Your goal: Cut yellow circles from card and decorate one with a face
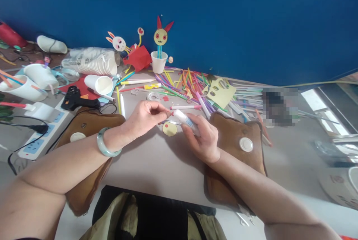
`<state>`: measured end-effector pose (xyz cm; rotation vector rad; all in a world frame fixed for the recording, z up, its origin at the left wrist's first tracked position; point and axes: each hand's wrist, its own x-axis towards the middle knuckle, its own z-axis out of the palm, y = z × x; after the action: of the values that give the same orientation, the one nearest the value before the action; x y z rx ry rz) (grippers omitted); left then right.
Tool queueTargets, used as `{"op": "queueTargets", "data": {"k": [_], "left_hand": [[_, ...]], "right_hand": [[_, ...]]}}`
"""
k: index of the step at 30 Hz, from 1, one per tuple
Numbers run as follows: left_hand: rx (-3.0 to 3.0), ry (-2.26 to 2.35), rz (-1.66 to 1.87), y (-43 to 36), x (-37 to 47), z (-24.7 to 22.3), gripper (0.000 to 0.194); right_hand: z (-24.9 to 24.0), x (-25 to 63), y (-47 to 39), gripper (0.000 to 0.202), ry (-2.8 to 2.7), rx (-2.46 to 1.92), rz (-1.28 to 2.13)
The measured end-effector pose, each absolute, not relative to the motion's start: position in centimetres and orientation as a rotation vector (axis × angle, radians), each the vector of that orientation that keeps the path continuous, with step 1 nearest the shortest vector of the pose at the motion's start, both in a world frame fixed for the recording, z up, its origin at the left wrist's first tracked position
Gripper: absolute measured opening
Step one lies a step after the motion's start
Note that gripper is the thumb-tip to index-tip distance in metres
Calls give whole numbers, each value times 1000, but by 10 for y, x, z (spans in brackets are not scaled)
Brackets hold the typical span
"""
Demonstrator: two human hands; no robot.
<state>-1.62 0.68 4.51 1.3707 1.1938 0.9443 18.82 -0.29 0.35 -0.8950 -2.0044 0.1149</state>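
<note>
Two forearms (61,161) — left hand (144,119) pinching one tiny red piece (172,113) — right hand (203,137) gripping one white tube (181,117).

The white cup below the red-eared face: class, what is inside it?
Blue stems rise from inside the cup, carrying the round yellow face. Their lower ends, and anything else deeper inside, are hidden by the cup's wall.

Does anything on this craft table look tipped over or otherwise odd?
The white rabbit-faced paper figure leans sideways from its red paper body, while the red-eared yellow paper one stands upright in a white paper cup. Nearer, another white paper cup lies on its side, with no spill visible.
</note>
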Motion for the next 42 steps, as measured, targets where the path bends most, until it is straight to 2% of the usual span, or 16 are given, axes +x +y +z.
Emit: {"op": "queueTargets", "data": {"k": [8, 42], "left_hand": [[1369, 1156, 924, 7, -16, 37, 19], [1511, 1205, 936, 5, -14, 39, 14]], "right_hand": [[4, 187, -2, 25, -2011, -944, 132], [3, 187, 0, 24, -2007, -958, 167]]}}
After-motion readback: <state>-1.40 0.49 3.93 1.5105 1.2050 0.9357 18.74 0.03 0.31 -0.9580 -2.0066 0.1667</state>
